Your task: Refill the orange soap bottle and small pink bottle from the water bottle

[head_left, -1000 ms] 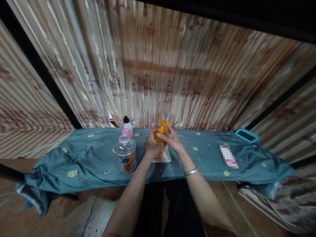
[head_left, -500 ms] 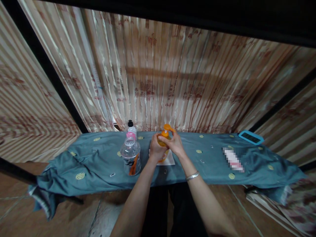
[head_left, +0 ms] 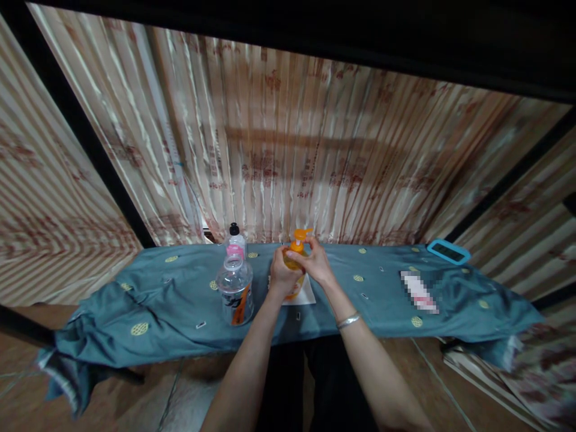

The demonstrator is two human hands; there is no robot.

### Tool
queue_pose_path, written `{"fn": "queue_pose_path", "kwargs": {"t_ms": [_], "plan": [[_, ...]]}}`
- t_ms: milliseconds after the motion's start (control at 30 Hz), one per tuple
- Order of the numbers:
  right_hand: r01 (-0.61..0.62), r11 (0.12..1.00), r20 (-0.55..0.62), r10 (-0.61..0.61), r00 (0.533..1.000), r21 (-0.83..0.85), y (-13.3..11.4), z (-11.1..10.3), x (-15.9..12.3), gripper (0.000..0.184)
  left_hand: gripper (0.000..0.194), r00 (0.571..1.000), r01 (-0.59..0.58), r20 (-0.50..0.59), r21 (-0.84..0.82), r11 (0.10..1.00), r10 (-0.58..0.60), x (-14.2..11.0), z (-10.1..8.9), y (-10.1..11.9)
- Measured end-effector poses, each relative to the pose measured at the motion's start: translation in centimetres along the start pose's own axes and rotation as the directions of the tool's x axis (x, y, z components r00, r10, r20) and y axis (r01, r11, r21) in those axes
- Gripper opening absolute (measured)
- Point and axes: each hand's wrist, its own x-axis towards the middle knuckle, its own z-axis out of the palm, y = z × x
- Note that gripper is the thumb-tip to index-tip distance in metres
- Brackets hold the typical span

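Observation:
An orange pump bottle (head_left: 297, 246) stands upright on a white sheet (head_left: 308, 294) at the middle of the cloth-covered table. My left hand (head_left: 284, 273) is wrapped round the left side of its body. My right hand (head_left: 316, 261) grips from the right, thumb across the front of the bottle and fingers at the collar under the pump head. The spout points right. Much of the bottle's body is hidden by my hands. Left of them is a clear, open-necked plastic bottle (head_left: 234, 288) with a grey and orange label.
Behind the clear bottle stands a black-capped bottle with a pink label (head_left: 236, 246). A blue-framed device with a dark screen (head_left: 449, 252) lies at the far right, near a blurred white and pink item (head_left: 419, 292). The table (head_left: 180, 306) backs onto a patterned curtain (head_left: 270, 120).
The pump head's spout has swung from pointing down-right to straight right. My right fingers have slipped from the spout down to the collar. The view has shifted slightly.

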Motion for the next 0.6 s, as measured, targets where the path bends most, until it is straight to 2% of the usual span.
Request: {"fn": "queue_pose_path", "kwargs": {"t_ms": [300,600], "plan": [[0.069,0.998,0.027,-0.069,0.997,0.006,-0.63,-0.05,0.10,0.029,0.069,1.000,0.020,0.005,-0.023,1.000,-0.019,0.06,0.19,-0.36],[0.064,0.989,0.151,-0.084,0.985,0.132,-0.44,-0.86,0.48,0.029,0.065,1.000,-0.028,-0.006,-0.004,1.000,0.028,0.04,0.50,-0.90]]}}
